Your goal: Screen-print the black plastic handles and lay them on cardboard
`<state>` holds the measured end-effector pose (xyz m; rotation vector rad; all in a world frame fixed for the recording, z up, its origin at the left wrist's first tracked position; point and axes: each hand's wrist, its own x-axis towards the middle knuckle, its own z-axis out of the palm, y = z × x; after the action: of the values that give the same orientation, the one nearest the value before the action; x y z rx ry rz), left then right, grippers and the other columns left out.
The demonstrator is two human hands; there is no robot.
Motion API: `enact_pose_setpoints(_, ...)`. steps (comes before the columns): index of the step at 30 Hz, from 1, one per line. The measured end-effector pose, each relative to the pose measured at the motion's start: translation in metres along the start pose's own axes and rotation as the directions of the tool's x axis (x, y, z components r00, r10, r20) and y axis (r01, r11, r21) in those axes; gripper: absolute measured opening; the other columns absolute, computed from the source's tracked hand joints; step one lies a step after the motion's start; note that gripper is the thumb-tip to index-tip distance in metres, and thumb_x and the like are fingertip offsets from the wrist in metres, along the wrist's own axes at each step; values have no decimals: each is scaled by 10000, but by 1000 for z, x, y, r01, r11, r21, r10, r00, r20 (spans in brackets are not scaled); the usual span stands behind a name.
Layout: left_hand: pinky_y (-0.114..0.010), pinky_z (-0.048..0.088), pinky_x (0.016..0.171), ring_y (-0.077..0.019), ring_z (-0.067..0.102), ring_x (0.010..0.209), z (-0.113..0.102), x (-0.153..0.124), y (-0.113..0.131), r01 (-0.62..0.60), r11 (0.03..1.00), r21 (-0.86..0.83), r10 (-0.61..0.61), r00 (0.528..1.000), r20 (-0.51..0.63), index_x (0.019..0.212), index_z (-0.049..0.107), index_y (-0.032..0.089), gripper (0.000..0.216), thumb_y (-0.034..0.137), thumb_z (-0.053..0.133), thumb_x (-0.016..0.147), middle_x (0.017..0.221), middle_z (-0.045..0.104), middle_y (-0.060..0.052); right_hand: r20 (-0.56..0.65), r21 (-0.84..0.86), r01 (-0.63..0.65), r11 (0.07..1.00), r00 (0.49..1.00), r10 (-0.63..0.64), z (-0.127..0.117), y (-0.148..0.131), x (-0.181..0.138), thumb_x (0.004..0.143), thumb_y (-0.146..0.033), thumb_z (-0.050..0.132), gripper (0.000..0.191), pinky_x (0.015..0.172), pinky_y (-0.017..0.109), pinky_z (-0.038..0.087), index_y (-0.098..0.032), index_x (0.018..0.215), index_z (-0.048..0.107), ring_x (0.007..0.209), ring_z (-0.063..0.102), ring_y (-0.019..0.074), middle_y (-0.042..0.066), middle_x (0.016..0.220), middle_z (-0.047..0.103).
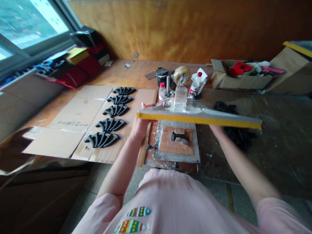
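Note:
A flat screen printing frame (pixel 200 118) with a yellow front edge is raised at a tilt above the worktable. My left hand (pixel 140 125) is closed round its left end, with the thumb showing above. My right hand (pixel 215 128) grips it from beneath farther right; its fingers are hidden behind the frame. Under the frame, a metal base plate (pixel 198 156) carries a brown board (pixel 165 146). On that board lies one curved black handle-like part (pixel 181 137) between small blocks. A metal clamp bar (pixel 180 97) stands behind the frame.
Rows of black curved parts (pixel 110 125) lie on flattened cardboard (pixel 65 136) at left. More dark parts (pixel 239 130) are heaped at right. Behind stand two red-capped bottles (pixel 162 92), a black tub (pixel 162 76), a tape roll (pixel 181 75) and an open carton (pixel 241 81).

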<state>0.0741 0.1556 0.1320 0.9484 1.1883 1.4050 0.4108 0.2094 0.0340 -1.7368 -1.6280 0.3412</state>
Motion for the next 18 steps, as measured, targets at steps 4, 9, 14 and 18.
enact_pose_setpoints(4, -216, 499, 598, -139, 656, 705, 18, 26, 13, -68, 996, -51, 67, 998, -17, 1026, 628, 153, 591, 691, 487, 827, 772, 688, -54, 385, -142, 262, 955, 903, -191, 44, -5, -66, 866, -514, 602, 338, 813, 329, 466, -178, 860, 635, 909, 612, 221, 88, 925, 665)
enact_pose_setpoints(9, -229, 489, 567, -140, 639, 647, 26, -26, -50, 166, 983, -73, -167, 986, -14, 1045, 604, 161, 562, 667, 552, 804, 774, 690, -55, 529, -376, 294, 879, 847, -57, 68, -42, -101, 961, -356, 502, 241, 819, 332, 436, -135, 984, 595, 970, 605, 252, 149, 966, 667)
enact_pose_setpoints(14, -293, 535, 663, -213, 680, 834, 32, -102, -120, 655, 756, -8, -631, 732, 257, 994, 621, 161, 491, 612, 602, 800, 902, 715, -106, 463, -161, 412, 897, 834, -300, 68, -82, -137, 984, -343, 463, 222, 832, 323, 430, -154, 983, 580, 957, 583, 226, 114, 948, 660)
enact_pose_setpoints(18, -213, 449, 483, -122, 574, 526, -18, -94, -138, 624, 781, -26, -625, 780, -32, 884, 572, 159, 403, 531, 647, 748, 663, 643, -16, 499, 3, 578, 816, 706, -502, 55, -52, -129, 971, -338, 496, 189, 893, 320, 421, -195, 979, 620, 994, 555, 197, 68, 1002, 657)
